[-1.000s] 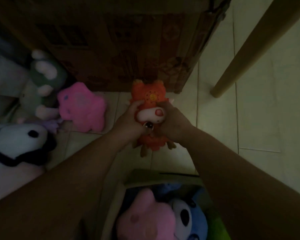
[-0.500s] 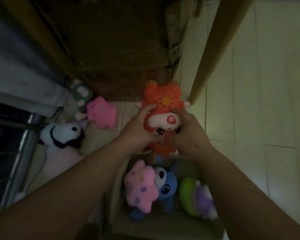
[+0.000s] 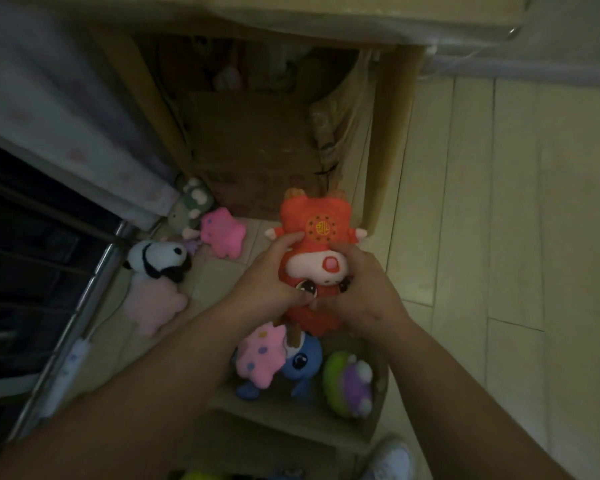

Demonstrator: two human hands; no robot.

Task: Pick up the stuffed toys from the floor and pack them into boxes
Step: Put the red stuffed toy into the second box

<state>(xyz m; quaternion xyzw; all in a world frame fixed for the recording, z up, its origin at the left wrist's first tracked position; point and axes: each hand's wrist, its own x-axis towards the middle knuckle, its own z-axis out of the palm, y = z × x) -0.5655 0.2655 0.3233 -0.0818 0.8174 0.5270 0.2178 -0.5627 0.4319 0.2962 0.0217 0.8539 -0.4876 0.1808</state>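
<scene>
An orange-red stuffed toy (image 3: 317, 230) with a white snout hangs upside down in the air. My left hand (image 3: 269, 282) grips its left side and my right hand (image 3: 368, 289) grips its right side. Just below it stands an open cardboard box (image 3: 291, 420) holding a pink spotted toy (image 3: 260, 358), a blue toy (image 3: 303, 362) and a green and purple toy (image 3: 349, 384). On the floor to the left lie a pink star toy (image 3: 222, 235), a panda-headed pink toy (image 3: 156, 271) and a green and white toy (image 3: 191, 206).
A large cardboard box (image 3: 257, 157) stands under a wooden table, behind the held toy. A table leg (image 3: 392, 143) rises to the right of it. A metal bed frame (image 3: 84, 299) and a hanging sheet line the left. Pale floor tiles (image 3: 516, 237) stretch to the right. A white shoe (image 3: 392, 459) shows at the bottom.
The orange toy has been lifted off the floor and drawn back over the open box. The view has pulled away, so more of the box and the room shows.
</scene>
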